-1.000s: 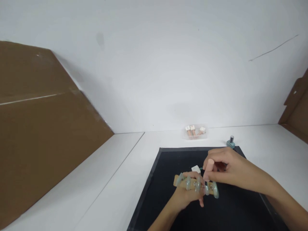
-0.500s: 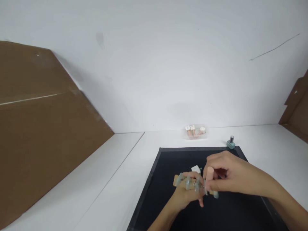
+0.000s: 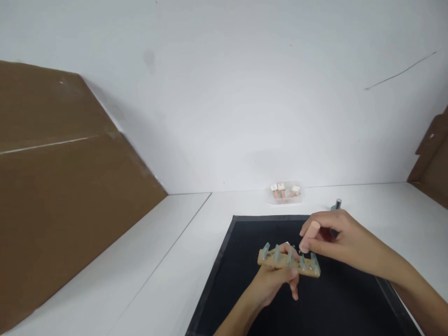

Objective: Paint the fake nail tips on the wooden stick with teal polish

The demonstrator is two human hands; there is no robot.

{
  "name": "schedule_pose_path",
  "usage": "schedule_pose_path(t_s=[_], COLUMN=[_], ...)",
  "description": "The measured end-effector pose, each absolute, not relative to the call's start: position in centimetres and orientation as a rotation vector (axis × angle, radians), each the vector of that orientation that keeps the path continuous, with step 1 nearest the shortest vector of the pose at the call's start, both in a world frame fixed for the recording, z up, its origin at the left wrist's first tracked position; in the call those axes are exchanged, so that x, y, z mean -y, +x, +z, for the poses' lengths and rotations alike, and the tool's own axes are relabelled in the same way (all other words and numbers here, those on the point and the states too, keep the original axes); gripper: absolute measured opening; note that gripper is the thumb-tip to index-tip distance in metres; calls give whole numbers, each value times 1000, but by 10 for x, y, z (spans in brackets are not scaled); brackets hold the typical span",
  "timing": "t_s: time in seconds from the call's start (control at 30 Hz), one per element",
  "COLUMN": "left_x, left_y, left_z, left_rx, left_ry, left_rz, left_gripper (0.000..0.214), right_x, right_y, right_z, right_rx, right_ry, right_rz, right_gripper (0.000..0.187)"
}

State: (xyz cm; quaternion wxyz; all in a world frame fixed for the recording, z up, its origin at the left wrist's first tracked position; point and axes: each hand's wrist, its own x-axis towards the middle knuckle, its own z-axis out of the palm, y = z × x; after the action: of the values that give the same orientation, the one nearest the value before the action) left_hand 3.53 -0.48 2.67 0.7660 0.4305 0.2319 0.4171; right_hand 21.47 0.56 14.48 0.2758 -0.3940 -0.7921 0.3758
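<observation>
Left hand (image 3: 276, 282) raised above the black mat (image 3: 241, 280), grip closed around a tan wooden strip (image 3: 289, 262) from beneath, strip held roughly level and tilted slightly down toward the right. Five pale blue-green nail tips (image 3: 290, 255) standing in a row along the strip's upper face. Right hand (image 3: 336, 240) just above the strip's right half, thumb and forefinger pressed together on something small and dark (too small to identify), pinch point hovering at the fourth tip from the left; contact with that tip not determinable. A pink cylindrical piece (image 3: 312, 227) projecting from the right hand near the forefinger. A small white block (image 3: 286, 243) mostly hidden behind the strip. Mat lying on the white table (image 3: 168, 280), both hands over its centre. At the mat's far right corner, a small bottle with a grey cap (image 3: 338, 204), partly hidden by the right hand. Further back by the wall, a clear tray (image 3: 285, 192) holding several pink pieces with white ends. Brown cardboard panel (image 3: 63, 186) leaning at the left; another cardboard piece (image 3: 432, 154) at the right edge.
</observation>
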Motion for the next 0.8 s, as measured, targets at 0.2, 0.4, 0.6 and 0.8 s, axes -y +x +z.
schedule_pose_path(t_s=[0.2,0.4,0.6,0.8], left_x=[6,6,6,7], left_y=[38,39,40,38], left_z=[25,21,16,12], left_rx=[-443,-435,-401,-400], left_ry=[967,1025,1089,1063], left_rz=[931,905,874,869], left_gripper=[32,32,31,25], right_x=[-6,-6,-8,-6], right_y=[215,214,213,214], right_z=[145,146,146,147], right_rx=[2115,2150,2210,2158], right_ry=[-1077,-982,-913,-1025], right_rz=[1030,1060,1124,1025], right_gripper=[27,27,21,22])
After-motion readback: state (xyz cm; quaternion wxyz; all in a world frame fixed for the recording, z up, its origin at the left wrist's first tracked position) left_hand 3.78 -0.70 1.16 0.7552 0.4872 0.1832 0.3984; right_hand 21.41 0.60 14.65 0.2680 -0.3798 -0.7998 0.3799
